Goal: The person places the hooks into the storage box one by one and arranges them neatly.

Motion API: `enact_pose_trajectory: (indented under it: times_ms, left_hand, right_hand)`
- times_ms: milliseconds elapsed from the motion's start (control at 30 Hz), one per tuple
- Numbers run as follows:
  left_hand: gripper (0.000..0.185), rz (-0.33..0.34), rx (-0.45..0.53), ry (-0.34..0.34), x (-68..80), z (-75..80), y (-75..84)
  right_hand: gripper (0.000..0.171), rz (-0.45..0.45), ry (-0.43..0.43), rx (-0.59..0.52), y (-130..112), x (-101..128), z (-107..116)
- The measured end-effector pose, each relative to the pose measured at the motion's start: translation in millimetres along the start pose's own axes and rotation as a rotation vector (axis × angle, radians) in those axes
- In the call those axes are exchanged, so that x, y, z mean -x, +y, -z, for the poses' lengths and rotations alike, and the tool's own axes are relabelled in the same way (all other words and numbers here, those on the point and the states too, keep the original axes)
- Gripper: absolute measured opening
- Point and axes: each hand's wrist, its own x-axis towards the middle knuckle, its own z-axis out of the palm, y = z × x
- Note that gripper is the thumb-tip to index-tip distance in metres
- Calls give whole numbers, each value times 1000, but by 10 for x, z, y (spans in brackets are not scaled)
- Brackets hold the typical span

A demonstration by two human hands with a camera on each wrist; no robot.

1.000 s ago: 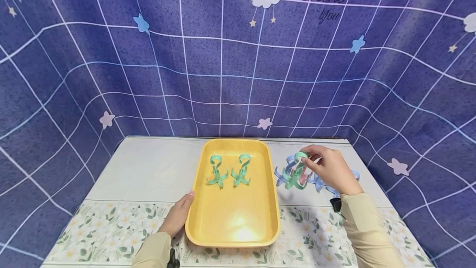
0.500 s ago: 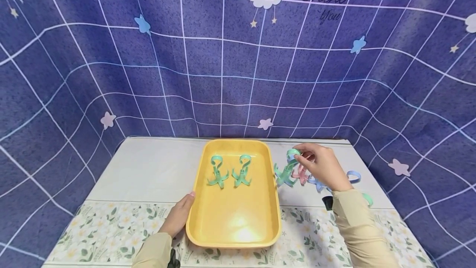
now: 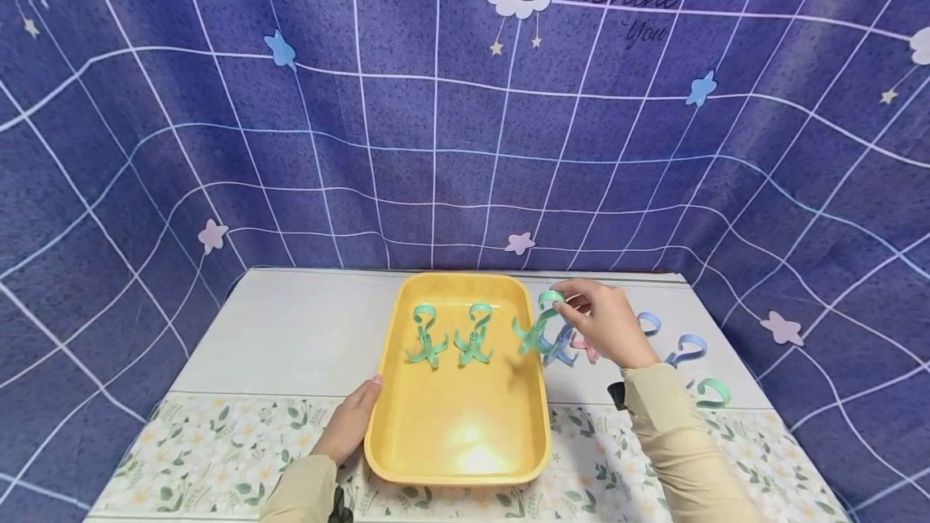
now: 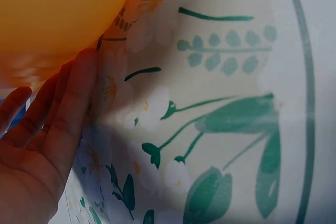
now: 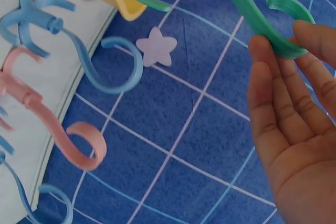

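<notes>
Right hand: the right hand (image 3: 606,333) is pinching a green hook (image 3: 536,326) by its curled top, fingers (image 5: 273,103) closed on it.
Hook position: it is hanging below the fingers, over the right rim of the yellow tray (image 3: 458,458).
Left hand: the left hand (image 3: 350,420) is resting flat, fingers straight, against the tray's left edge.
Placing well: I would judge lowering it beside the two green hooks (image 3: 449,336) in the tray, prongs down.
Remaining: blue and pink hooks (image 3: 679,349) are lying on the worktop (image 3: 291,329) behind the fingers.

A staged recording corner: a star-printed blue backdrop cloth (image 3: 291,119) hung behind a floral-clothed table (image 3: 218,442)
</notes>
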Motion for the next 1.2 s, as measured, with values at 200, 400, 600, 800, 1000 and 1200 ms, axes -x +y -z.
enact_pose_trajectory:
  times_ms: [200,400,600,800,1000,1200]
  left_hand:
    - [82,30,-9,1,9,-8,9]
    - [85,21,-15,6,10,-11,11]
    - [85,5,-17,9,16,-10,20]
    - [83,-13,-18,11,14,-17,3]
    - [83,-9,-8,13,3,-21,-7]
    - [85,-2,-13,15,6,-23,-4]
  right_hand:
    - [21,-5,-25,-21,-19,-39,-120]
    - [19,0,-28,-41,-3,-75,-209]
    - [19,-20,-30,-64,22,-107,-269]
    - [17,-14,-47,-60,39,-151,-321]
    - [20,5,-66,-47,74,-179,-388]
    - [19,61,-55,-20,73,-200,-470]
